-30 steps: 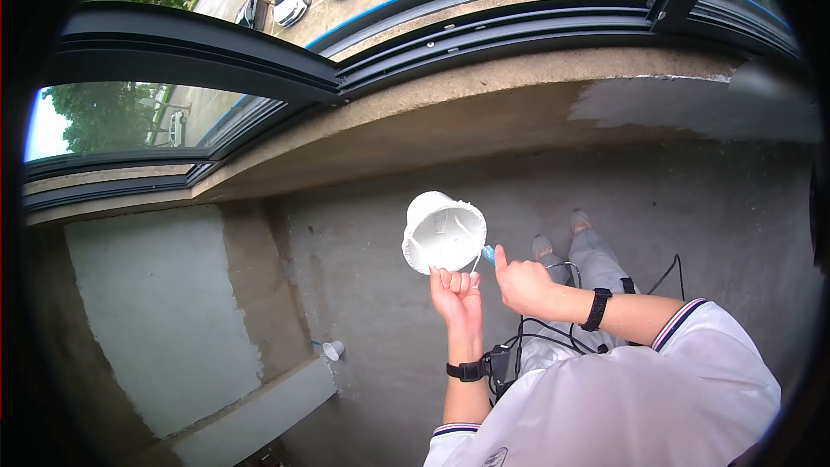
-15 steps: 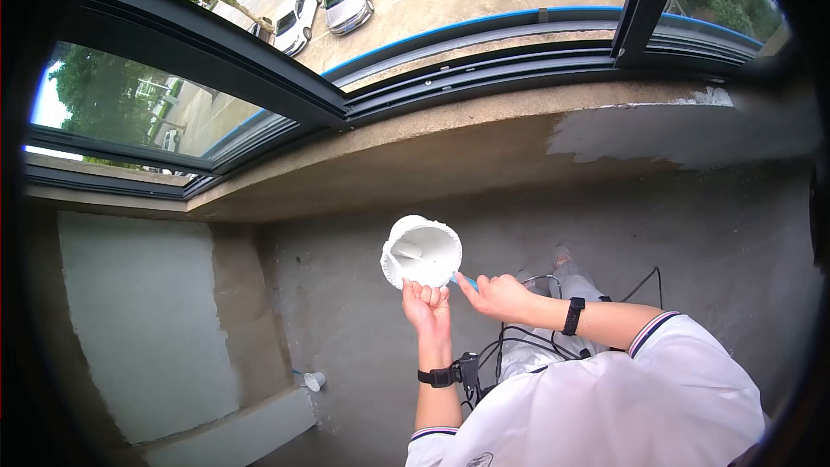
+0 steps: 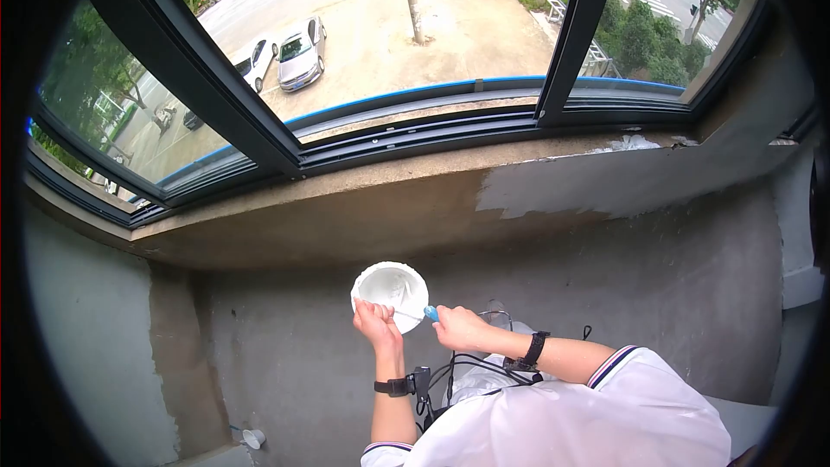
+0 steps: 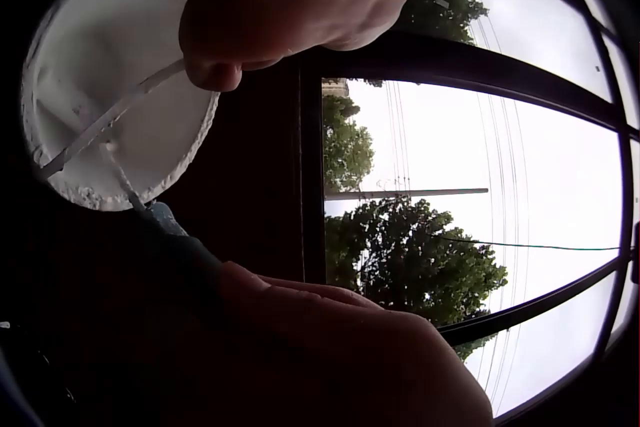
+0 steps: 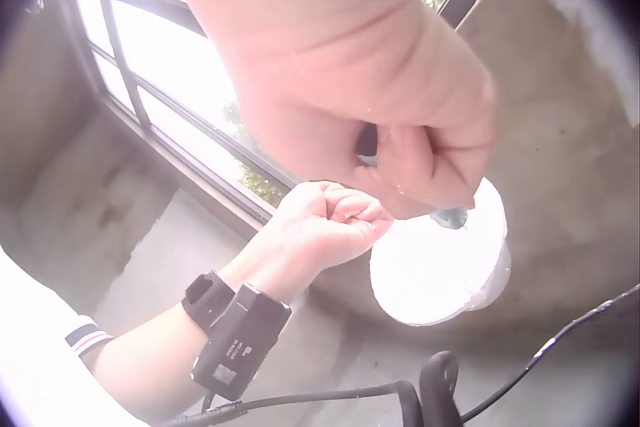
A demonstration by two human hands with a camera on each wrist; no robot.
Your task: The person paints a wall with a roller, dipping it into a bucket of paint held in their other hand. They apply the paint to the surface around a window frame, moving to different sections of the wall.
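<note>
A white bucket (image 3: 379,284) with a paint-crusted rim hangs in front of the body, its mouth facing up. My left hand (image 3: 378,322) grips the bucket's thin handle (image 4: 120,112) at the near left rim. The handle crosses the mouth in the left wrist view. My right hand (image 3: 462,329) holds a paint roller by its blue handle (image 3: 431,313), at the right side of the rim. The roller's thin, white-coated shaft (image 4: 122,175) reaches over the rim into the bucket, where the whitish head blends with the paint.
Ahead runs a low wall (image 3: 346,225) under a dark-framed window, partly coated with a grey-white patch (image 3: 553,180). A small white cup-like object (image 3: 253,438) is near the lower left corner. Black cables (image 3: 458,367) hang by the waist. Cars (image 3: 302,56) are parked outside.
The head view has tilted up and turned right. Bucket and hands now appear lower and farther left. The right index finger, straight earlier, is now curled by the blue handle.
</note>
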